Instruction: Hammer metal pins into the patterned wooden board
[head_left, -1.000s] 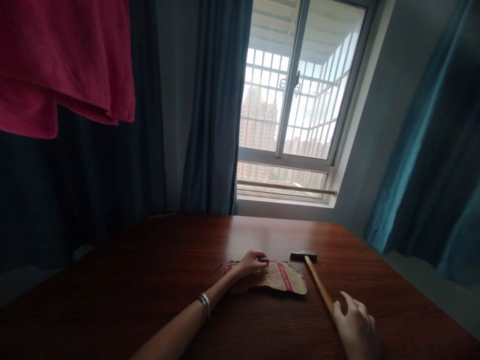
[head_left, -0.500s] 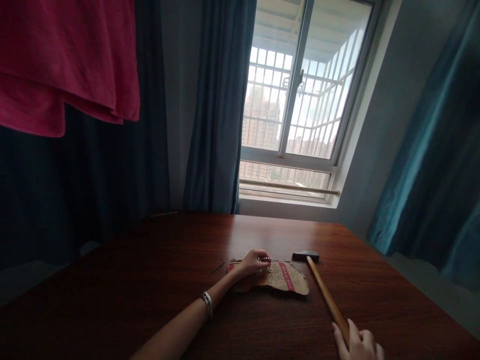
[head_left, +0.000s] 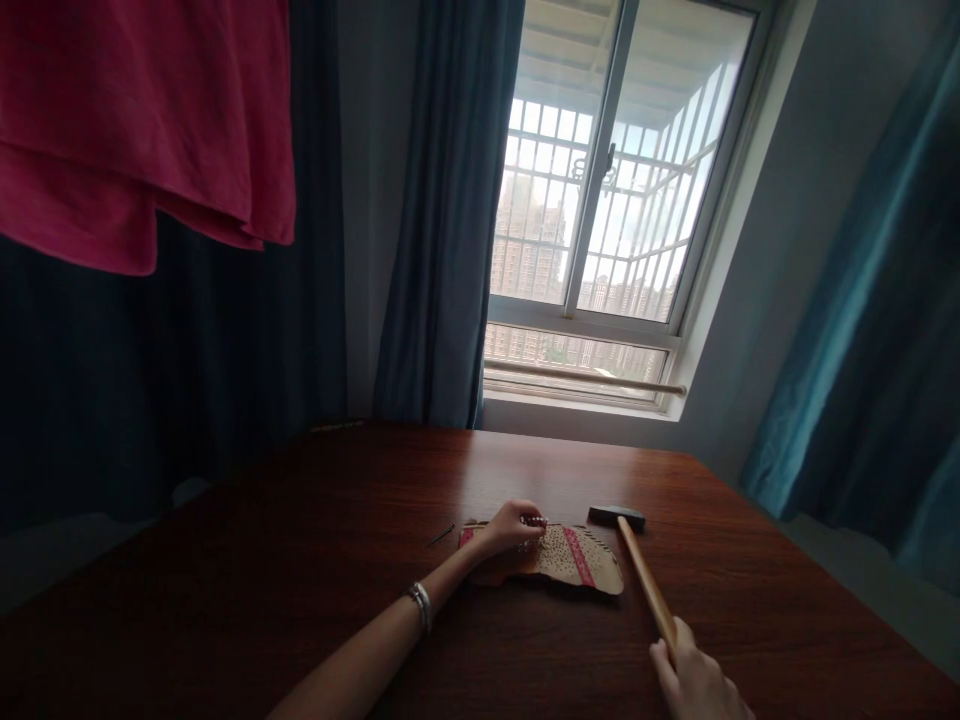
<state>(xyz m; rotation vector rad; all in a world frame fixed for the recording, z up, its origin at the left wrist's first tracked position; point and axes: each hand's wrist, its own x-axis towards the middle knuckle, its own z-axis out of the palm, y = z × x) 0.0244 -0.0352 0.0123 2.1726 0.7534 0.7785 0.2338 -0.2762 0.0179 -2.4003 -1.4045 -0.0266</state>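
Note:
A flat tan piece of cardboard [head_left: 577, 570] with rows of small holes and a red stripe lies on the dark wooden table [head_left: 300, 560]. My left hand [head_left: 510, 525] rests on its left part, fingers pinched on something small I cannot make out. A hammer with a black head [head_left: 616, 517] and a long wooden handle [head_left: 645, 585] lies to the right of the cardboard. My right hand [head_left: 694, 680] is wrapped round the near end of that handle, low at the frame's bottom edge.
A thin nail [head_left: 441, 536] lies on the table left of the cardboard. Behind the table are a barred window [head_left: 600, 220], blue curtains [head_left: 442, 220] on both sides, and a red cloth [head_left: 142, 120] hanging at the upper left.
My right hand went from lying open beside the hammer handle to gripping its near end. The left hand has stayed on the cardboard. The view has shifted slightly.

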